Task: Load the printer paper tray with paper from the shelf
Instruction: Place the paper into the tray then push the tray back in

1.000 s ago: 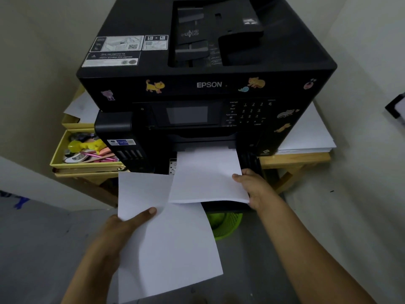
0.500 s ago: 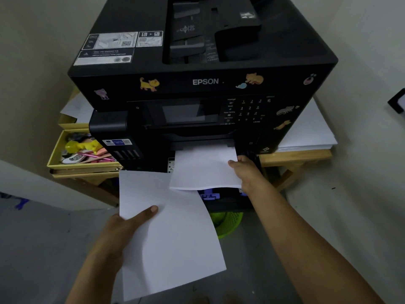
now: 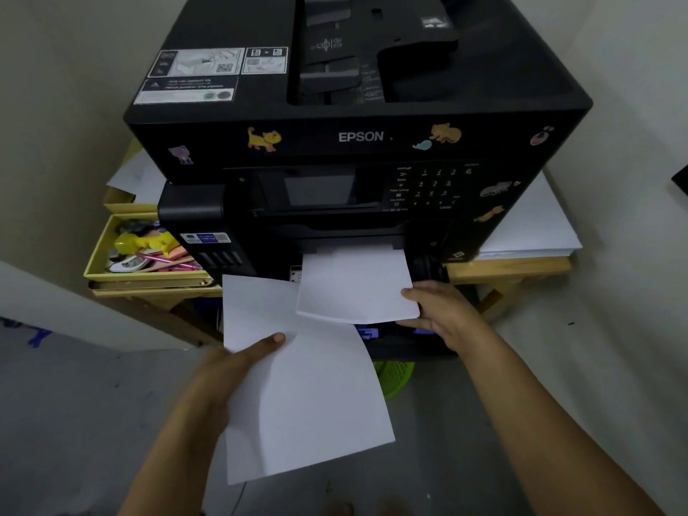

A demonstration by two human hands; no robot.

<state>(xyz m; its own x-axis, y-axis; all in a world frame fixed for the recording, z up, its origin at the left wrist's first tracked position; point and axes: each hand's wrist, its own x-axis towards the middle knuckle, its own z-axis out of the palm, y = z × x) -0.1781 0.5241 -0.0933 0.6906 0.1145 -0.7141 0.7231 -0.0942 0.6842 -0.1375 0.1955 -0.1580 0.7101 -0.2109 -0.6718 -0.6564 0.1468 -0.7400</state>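
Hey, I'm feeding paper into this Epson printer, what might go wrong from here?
1. The right hand pinches only the near right corner of the sheet entering the printer, so it may go in skewed.
2. The loose sheet in the left hand, held by one edge and sagging, could slip or crease.

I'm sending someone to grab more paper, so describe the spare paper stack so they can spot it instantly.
Start at the big black Epson printer on the light wooden table. To the printer's right, on the tabletop, lies a flat stack of white paper. Unlike the loose white sheets on the printer's other side, it is a thick, squared-up pile.
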